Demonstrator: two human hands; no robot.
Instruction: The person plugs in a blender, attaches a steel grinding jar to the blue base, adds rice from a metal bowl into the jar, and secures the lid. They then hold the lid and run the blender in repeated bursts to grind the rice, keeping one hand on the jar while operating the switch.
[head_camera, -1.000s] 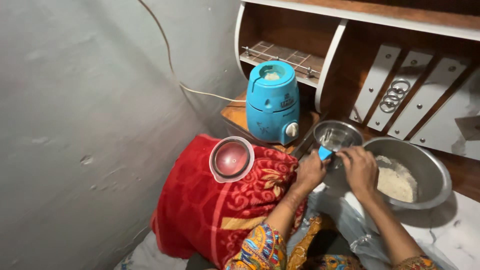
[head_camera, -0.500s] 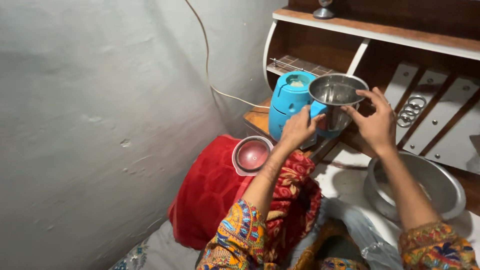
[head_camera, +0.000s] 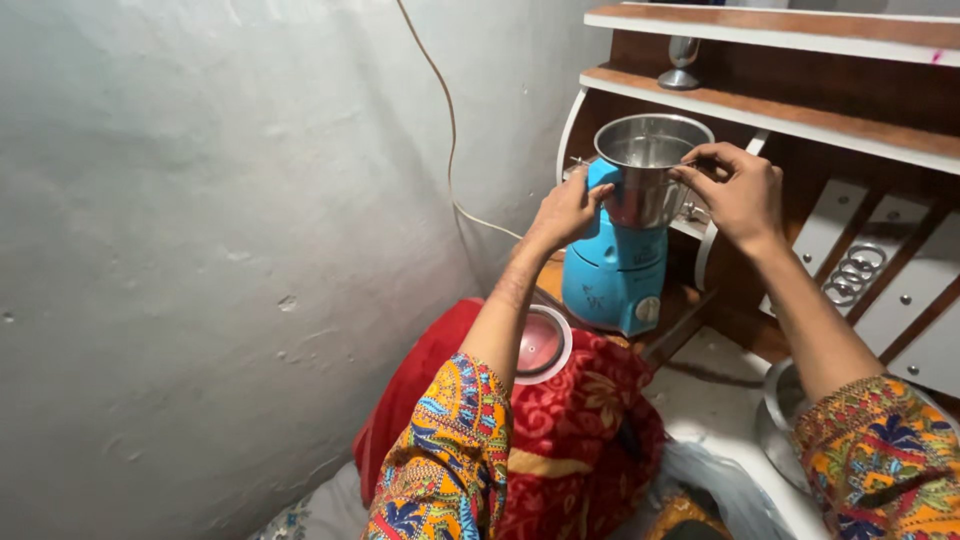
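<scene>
Gripping a steel grinder jar with both hands: left hand curled closed round the blue handle on the jar's near-left side, right hand pinching the rim and far wall between thumb and bent fingers. Holding the jar upright, open mouth up, directly atop the blue grinder base; impossible to tell whether seated or merely touching. Standing just below both hands, on a wooden ledge, the base with a white knob at its lower front. Trailing up the grey wall left of the left hand, a thin pale cord. Lying under the left forearm, on a red patterned blanket, a round clear lid with a reddish centre. Showing partly beneath the right forearm, the rim of a large metal bowl, mostly hidden by a bright patterned sleeve. Running above and behind the right hand, wooden shelves with white edging, and a small metal stand on the upper one.
</scene>
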